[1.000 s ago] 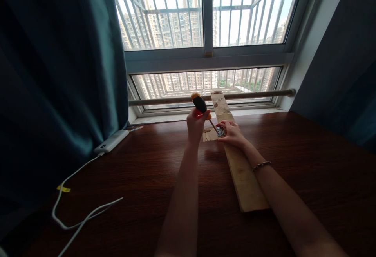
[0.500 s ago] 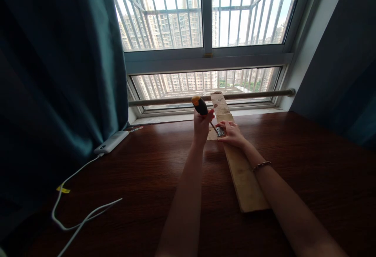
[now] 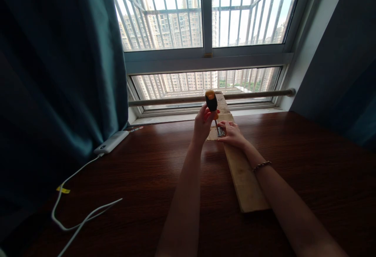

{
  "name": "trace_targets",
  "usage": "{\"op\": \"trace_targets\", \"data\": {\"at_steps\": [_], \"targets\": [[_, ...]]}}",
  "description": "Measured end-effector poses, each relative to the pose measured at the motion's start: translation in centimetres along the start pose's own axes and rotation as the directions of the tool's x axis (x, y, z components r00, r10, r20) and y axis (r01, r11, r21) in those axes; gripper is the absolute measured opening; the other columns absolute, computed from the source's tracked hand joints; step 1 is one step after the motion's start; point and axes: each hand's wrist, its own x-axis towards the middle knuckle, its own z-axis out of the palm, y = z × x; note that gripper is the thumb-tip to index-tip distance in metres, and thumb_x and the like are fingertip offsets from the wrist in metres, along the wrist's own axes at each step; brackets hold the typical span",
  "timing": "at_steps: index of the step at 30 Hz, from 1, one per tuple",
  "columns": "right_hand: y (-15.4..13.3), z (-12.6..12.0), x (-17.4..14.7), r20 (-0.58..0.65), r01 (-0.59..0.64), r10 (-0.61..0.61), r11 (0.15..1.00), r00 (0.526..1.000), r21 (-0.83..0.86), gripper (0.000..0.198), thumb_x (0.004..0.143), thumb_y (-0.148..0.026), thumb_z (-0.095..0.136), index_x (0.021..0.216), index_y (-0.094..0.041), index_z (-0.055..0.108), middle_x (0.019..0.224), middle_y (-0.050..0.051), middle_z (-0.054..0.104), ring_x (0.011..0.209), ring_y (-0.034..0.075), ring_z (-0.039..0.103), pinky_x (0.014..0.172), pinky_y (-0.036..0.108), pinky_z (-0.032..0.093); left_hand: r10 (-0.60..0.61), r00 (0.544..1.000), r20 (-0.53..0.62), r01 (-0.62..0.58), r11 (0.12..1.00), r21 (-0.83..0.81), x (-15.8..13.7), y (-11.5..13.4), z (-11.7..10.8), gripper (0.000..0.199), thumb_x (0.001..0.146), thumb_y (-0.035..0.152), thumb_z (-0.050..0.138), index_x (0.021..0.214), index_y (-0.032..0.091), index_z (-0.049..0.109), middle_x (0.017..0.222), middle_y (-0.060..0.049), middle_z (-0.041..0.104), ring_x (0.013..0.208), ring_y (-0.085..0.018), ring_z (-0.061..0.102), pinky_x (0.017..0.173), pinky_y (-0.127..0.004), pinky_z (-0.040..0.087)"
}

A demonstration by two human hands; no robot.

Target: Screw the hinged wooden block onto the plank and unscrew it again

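Observation:
A screwdriver (image 3: 211, 101) with a black and orange handle is gripped by my left hand (image 3: 202, 125), its shaft pointing down. The tip meets a small silver metal fitting (image 3: 220, 131) with holes in it, perhaps a hinge. My right hand (image 3: 232, 133) pinches the fitting from the right, thumb and fingers on either side, and holds it against the wood. Beneath lies a long light wooden board (image 3: 245, 178), with a shorter piece of wood (image 3: 212, 134) jutting out to its left near the far end. The right palm partly covers the board.
The dark brown wooden table (image 3: 141, 178) reaches to the window sill. A white power bank (image 3: 111, 142) with a white cable (image 3: 85, 218) lies at left beside the blue curtain (image 3: 100, 73). A horizontal rail (image 3: 170, 101) crosses before the window, close to the board's far end.
The screwdriver has swung from leaning left to nearly upright, its handle moving right. My left hand's fingers have shifted on the handle. My right hand and the board look unmoved.

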Motion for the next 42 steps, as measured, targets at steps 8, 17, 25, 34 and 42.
{"op": "trace_targets", "data": {"at_steps": [8,17,25,34,42], "targets": [[-0.2,-0.1,-0.1,-0.006,0.021,-0.021,1.0,1.0,-0.01,0.066,0.056,-0.043,0.072,0.116,-0.026,0.048,0.118,0.003,0.052,0.103,0.026,0.045,0.091,0.04,0.031,-0.002,0.998,-0.069,0.001,1.0,-0.016,-0.3,-2.2,0.9,0.028,0.082,0.046,0.047,0.087,0.019,0.05,0.081,-0.003,0.054,0.072,-0.012,0.053,0.066,-0.025,0.045],[-0.4,-0.3,-0.1,0.005,0.002,-0.003,1.0,1.0,0.005,0.066,0.056,-0.043,0.073,0.115,-0.026,0.049,0.118,0.003,0.051,0.103,0.026,0.045,0.092,0.04,0.031,-0.049,0.986,-0.16,0.026,0.99,-0.142,-0.2,-2.5,0.1,0.025,0.074,0.036,0.061,0.089,0.021,0.048,0.082,-0.001,0.056,0.074,-0.01,0.054,0.066,-0.022,0.044],[-0.2,-0.3,0.0,0.001,0.001,-0.001,1.0,1.0,0.005,0.065,0.059,-0.045,0.07,0.117,-0.027,0.048,0.118,0.003,0.052,0.104,0.026,0.045,0.092,0.041,0.031,0.005,0.993,-0.12,0.003,0.998,0.063,-0.2,-1.5,0.2,0.021,0.069,0.034,0.066,0.081,0.018,0.059,0.081,-0.003,0.061,0.076,-0.014,0.058,0.069,-0.027,0.047],[-0.2,-0.2,0.0,0.003,0.022,-0.022,1.0,1.0,-0.008,0.068,0.058,-0.047,0.071,0.118,-0.025,0.047,0.119,0.004,0.052,0.103,0.026,0.045,0.091,0.041,0.031,0.064,0.997,0.042,-0.069,0.987,0.147,-0.4,-0.6,1.1,0.018,0.08,0.026,0.053,0.097,0.02,0.057,0.09,-0.007,0.066,0.083,-0.018,0.061,0.077,-0.032,0.047],[-0.3,-0.3,0.0,0.005,0.012,-0.012,1.0,1.0,-0.015,0.065,0.057,-0.045,0.072,0.115,-0.027,0.049,0.117,0.002,0.052,0.104,0.026,0.045,0.091,0.04,0.032,0.051,0.998,-0.049,-0.042,0.985,0.167,-0.1,-1.5,-0.1,0.015,0.078,0.026,0.057,0.089,0.02,0.051,0.083,-0.004,0.063,0.078,-0.016,0.061,0.073,-0.03,0.047]]}}
